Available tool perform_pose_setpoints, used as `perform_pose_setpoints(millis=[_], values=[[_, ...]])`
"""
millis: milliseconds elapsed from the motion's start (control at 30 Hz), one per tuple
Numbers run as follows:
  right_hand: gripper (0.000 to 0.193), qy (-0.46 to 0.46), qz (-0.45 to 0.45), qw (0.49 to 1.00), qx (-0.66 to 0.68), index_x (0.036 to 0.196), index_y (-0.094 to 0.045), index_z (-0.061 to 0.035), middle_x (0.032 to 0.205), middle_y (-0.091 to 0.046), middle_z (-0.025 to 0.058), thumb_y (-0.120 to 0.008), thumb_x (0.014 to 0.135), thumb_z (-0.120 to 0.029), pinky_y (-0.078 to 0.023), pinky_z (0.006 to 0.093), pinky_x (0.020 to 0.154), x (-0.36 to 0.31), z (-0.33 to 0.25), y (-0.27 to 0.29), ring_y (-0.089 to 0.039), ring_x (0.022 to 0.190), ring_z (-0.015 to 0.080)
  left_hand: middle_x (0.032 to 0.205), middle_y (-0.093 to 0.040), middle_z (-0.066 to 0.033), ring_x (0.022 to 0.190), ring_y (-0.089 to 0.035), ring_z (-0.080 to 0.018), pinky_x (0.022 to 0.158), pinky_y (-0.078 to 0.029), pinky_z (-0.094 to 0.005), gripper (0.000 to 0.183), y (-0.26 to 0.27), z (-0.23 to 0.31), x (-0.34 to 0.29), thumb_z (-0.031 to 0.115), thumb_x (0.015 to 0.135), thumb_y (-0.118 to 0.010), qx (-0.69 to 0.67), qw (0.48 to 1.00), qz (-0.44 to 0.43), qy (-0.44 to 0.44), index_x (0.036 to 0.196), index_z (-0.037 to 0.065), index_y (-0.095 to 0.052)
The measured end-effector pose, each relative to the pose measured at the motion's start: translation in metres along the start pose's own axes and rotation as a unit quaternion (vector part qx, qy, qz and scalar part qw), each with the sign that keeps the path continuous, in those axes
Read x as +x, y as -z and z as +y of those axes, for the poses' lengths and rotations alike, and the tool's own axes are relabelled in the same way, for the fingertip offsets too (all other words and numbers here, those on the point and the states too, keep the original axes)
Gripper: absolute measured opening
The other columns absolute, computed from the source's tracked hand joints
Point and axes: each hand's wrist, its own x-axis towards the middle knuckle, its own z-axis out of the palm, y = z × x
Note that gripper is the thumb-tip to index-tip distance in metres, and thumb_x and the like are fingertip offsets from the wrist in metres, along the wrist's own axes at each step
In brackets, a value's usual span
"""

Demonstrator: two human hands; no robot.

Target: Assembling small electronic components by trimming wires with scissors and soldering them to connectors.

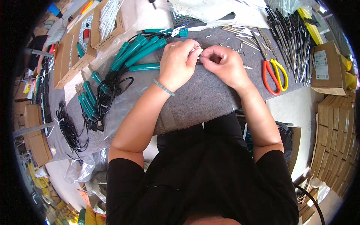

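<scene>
My left hand and my right hand meet over the grey felt-like mat, fingertips almost touching. Both are closed in a pinch around something small and thin, perhaps wire ends; the fingers hide most of it. Close to my left hand lie several teal tool handles with black cords, like soldering irons. Small white and metal pieces are scattered just beyond my right hand. Further right rest scissors with one red and one yellow handle loop.
Thin metal rods lie bundled at the far right, near a cardboard box. Open cartons of small parts stand far left. More teal handles and coiled black cables cover the mat's left side. Stacked cardboard rises at right.
</scene>
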Motion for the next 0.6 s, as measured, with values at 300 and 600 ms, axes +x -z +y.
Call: perform_pose_setpoints(millis=[300,600], values=[[0.044,0.133,0.106,0.97,-0.175,0.116,-0.058,-0.0116,0.077,-0.065,0.0085,-0.067,0.074,-0.019,-0.051,0.0364,0.063,0.006,0.004,-0.015,-0.064,0.07,0.0261,0.072,-0.063,-0.0076,0.066,-0.061,-0.0205,0.065,-0.045,-0.0334,0.007,-0.001,-0.001,0.0,0.01,0.084,-0.063,-0.047,0.999,-0.026,0.008,0.085,0.004,-0.06],[0.047,0.06,0.043,0.997,0.003,0.124,-0.051,-0.003,0.087,-0.068,0.0052,-0.066,0.08,-0.005,-0.048,0.0269,0.067,-0.003,0.001,-0.003,-0.063,0.078,0.0147,0.071,-0.063,-0.0124,0.064,-0.062,-0.0241,0.059,-0.047,-0.0343,0.01,-0.001,0.005,0.002,0.009,0.084,-0.063,0.065,0.998,-0.009,-0.014,0.084,0.0,-0.059]])
